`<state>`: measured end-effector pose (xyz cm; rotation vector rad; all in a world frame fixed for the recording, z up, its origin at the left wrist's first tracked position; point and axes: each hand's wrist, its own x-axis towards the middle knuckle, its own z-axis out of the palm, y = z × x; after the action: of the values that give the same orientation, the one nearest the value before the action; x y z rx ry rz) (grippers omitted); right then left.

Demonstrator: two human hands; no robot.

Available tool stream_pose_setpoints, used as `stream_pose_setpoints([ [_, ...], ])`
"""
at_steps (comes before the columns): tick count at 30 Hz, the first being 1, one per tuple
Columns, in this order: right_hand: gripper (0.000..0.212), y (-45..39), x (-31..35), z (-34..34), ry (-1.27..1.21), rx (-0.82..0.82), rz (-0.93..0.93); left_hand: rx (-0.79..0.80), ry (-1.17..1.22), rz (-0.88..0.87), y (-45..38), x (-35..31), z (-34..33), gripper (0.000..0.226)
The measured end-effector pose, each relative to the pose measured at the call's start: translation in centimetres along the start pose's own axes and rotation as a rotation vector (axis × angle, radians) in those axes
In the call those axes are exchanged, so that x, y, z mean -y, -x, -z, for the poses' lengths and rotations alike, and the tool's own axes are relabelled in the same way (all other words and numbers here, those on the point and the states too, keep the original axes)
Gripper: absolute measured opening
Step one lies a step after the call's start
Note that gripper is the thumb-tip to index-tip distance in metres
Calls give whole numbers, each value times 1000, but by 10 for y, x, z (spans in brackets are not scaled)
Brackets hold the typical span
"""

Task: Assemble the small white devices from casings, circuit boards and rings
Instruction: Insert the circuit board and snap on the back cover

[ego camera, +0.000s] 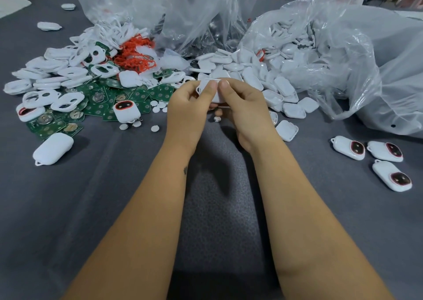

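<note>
Two hands meet over the middle of the grey table (217, 208), seen from the head camera; left hand (186, 107) and right hand (240, 104) together grip one small white casing (209, 90), fingers of both curled round it and the two thumbs pressed side by side on its upper face; the casing is held clear of the table surface, its underside hidden by the fingers; left of the held casing lies a spread of green circuit boards (98, 107), with white open-faced casing fronts (66, 100) lying on and beside them; among the boards, just left of the left hand, stands one assembled device (126, 112) showing a dark face edged in red; small white round discs (154, 128) lie scattered between that device and the hands; beyond the boards, up and left of the held casing, sits a tangle of red rings (136, 53); right of the held casing a heap of plain white casing backs (249, 73) spills from a clear plastic bag (343, 59); well right of the hands three finished devices (370, 158) lie near one another, dark red-rimmed faces up; well left of the hands one closed white casing (53, 148) lies alone near the board spread
</note>
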<state>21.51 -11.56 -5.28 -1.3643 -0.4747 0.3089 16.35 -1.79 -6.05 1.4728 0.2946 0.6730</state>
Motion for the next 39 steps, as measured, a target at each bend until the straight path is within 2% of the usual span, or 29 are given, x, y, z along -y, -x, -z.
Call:
stream_pose_setpoints([
  [8, 20, 0, 0, -3, 35, -20, 17, -15, 152, 42, -5, 0, 4, 11],
  [12, 17, 0, 1, -3, -49, -46, 15, -19, 253, 108, -5, -3, 1, 16],
  [22, 15, 2, -1, -7, -80, -148, 27, -22, 331, 146, -3, -6, 0, 22],
  [25, 13, 1, -1, -5, -98, -92, 91, -33, 369, 144, -2, -7, -2, 15],
  [28, 16, -1, 0, -3, -130, -48, 161, 17, 456, 126, -2, -9, -1, 19],
  [32, 22, -2, 3, 2, -238, -23, 158, 75, 444, 61, -1, -10, 2, 29],
  [39, 36, 1, 11, 4, -291, 24, 155, 118, 462, 49, 0, -8, 4, 24],
])
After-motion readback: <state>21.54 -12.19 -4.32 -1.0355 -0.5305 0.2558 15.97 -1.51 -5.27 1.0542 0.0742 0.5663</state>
